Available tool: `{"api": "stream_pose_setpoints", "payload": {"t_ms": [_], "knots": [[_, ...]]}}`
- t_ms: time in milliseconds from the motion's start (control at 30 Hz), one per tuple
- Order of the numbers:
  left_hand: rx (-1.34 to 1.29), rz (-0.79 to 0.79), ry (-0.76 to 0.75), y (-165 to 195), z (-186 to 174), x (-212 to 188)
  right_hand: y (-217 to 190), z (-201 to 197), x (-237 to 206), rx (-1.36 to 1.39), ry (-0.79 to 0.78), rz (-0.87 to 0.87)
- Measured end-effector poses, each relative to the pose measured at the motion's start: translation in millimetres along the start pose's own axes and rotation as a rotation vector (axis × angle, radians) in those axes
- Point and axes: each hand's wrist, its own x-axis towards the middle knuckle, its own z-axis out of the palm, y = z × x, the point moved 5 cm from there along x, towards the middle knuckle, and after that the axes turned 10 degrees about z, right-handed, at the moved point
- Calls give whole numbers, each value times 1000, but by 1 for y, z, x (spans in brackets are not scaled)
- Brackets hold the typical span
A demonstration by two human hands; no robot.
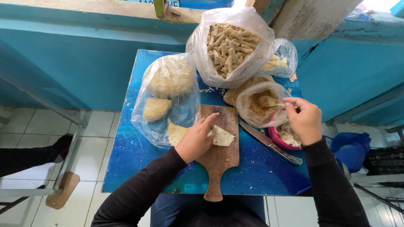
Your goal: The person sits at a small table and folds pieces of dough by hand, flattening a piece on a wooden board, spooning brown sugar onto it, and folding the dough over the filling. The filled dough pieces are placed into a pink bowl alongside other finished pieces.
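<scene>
- The left hand (195, 138) is lying flat, pressing the dough sheet (222, 136) onto the wooden board (219, 155).
- The right hand (304, 120) is pinching a spoon (269, 101) in the filling bag (261, 107).
- Scooping only a little is best.

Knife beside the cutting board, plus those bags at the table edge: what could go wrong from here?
The knife lies bare between the cutting board and the pink bowl, right under the right hand; a wrist could catch it. The big bag of rolls stands tall at the table edge and might tip. The dough sheet, pinned by the left hand, overhangs the board and could tear.
</scene>
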Motion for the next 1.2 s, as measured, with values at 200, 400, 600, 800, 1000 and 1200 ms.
{"api": "stream_pose_setpoints", "payload": {"t_ms": [200, 400, 600, 800, 1000, 1200], "knots": [[7, -75, 17, 4, -4, -1, 3, -5, 0, -7, 48, -87], [37, -99, -17, 6, -7, -1, 18, -2, 3, 377, -84, 117], [55, -71, 4, 7, -8, -4, 8, 23, -32, 526, -256, 165], [25, -45, 19, 5, -7, -4, -22, 63, -78, 350, -402, 86], [-6, -7, 26, 3, -5, -5, -61, 55, -119, 22, -250, -594], [-20, 27, 57, 6, -6, -3, -67, 46, -136, -137, -244, -1005]]}}
